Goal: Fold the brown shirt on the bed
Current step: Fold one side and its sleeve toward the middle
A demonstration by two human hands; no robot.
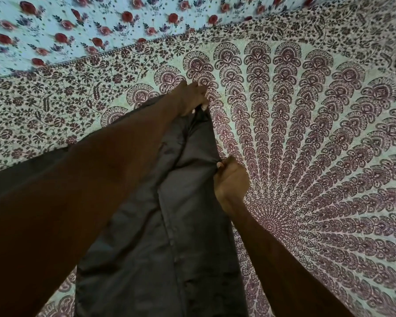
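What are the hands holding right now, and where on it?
Both hold the dark brown fabric shirt: the left hand pinches its far end, the right hand grips its right edge.

No readable text, labels or numbers anywhere.

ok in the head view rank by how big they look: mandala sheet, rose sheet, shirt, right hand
1. mandala sheet, fills most of the frame
2. shirt
3. rose sheet, only its near strip is in frame; close to the shirt, so that order is unsure
4. right hand
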